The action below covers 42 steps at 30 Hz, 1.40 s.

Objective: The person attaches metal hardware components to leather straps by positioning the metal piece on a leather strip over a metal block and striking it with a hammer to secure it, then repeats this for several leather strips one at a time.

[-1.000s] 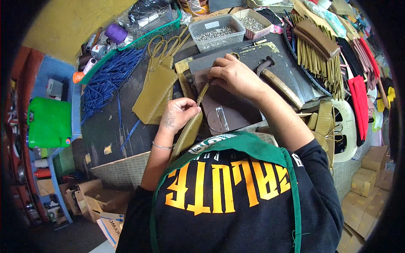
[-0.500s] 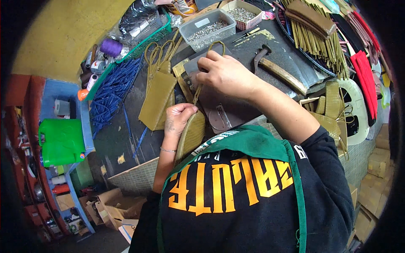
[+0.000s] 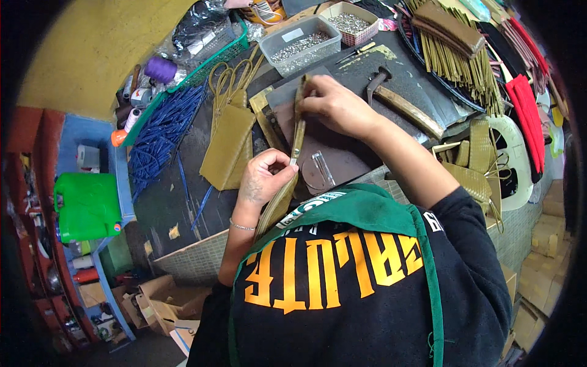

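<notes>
Now an olive strap (image 3: 298, 131) runs upright over the dark bench (image 3: 177, 202), stretched between both hands. At its top, the right hand (image 3: 339, 109) has fingers curled and pinched on the strap's upper end. Lower down, the left hand (image 3: 263, 178) pinches the strap between thumb and fingertips. Just left lies an olive woven bag (image 3: 227, 150); a hammer (image 3: 403, 105) rests beside the right hand, blue cords (image 3: 162, 137) farther left.
</notes>
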### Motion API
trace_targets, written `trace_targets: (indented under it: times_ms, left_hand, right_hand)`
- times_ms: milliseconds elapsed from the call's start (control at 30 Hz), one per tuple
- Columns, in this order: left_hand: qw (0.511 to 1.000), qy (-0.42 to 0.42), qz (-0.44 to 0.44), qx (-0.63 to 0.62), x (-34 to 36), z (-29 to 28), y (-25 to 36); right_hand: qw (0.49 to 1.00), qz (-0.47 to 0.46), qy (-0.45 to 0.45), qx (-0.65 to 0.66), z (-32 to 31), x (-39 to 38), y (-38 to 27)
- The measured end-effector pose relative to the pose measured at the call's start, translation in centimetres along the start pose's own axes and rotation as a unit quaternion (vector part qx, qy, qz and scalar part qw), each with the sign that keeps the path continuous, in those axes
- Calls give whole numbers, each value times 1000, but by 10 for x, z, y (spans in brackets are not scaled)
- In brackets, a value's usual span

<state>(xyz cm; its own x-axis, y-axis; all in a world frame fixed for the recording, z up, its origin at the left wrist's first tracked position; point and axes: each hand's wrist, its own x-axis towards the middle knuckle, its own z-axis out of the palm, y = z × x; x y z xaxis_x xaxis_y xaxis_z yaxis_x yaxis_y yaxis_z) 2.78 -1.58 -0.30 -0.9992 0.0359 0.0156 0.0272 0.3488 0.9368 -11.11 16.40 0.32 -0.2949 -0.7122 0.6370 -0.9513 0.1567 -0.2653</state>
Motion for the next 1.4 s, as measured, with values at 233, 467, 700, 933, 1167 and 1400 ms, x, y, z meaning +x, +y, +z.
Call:
trace_targets:
  times_ms: [233,467,700,933,1167,1400]
  left_hand:
    - [996,41,69,42,-8,2,19]
    - [996,40,72,36,-11,2,20]
    - [998,16,39,37,-10,4,21]
    - [997,41,58,14,-10,2,11]
    - [999,-4,41,0,-7,-1,15]
    - [988,-112,-100,27,5,-3,-13]
  right_hand:
    - [899,336,43,276,3,-16,-55]
    - [680,410,152,588,14,-4,-67]
    - [817,334,73,465,20,1,-58]
    - [692,433,111,566,12,-6,-62]
    - [642,493,151,568,6,-14,-68]
    - [669,538,130,496,-1,-23,-54]
